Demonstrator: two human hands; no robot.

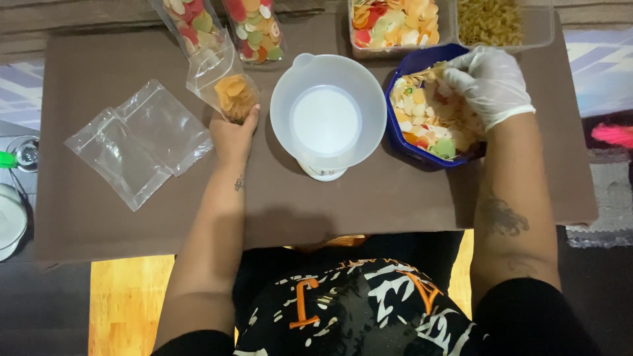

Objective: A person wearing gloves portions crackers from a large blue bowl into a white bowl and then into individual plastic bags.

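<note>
We look down on a low surface covered by a brown mat (132, 217), and our two hands rest over it. Just beside our left hand (232, 135) stands a small clear bag of orange crackers (231, 92), and further left lie two empty clear plastic bags (138, 142), flat and overlapping. Between our hands sits a white plastic jug on a scale (328, 115). Under our gloved right hand (489, 82) is a blue bowl (412, 66) of mixed coloured crackers. Beyond our hands stand two filled bags (224, 26) and two clear tubs (455, 20) at the far edge.
</note>
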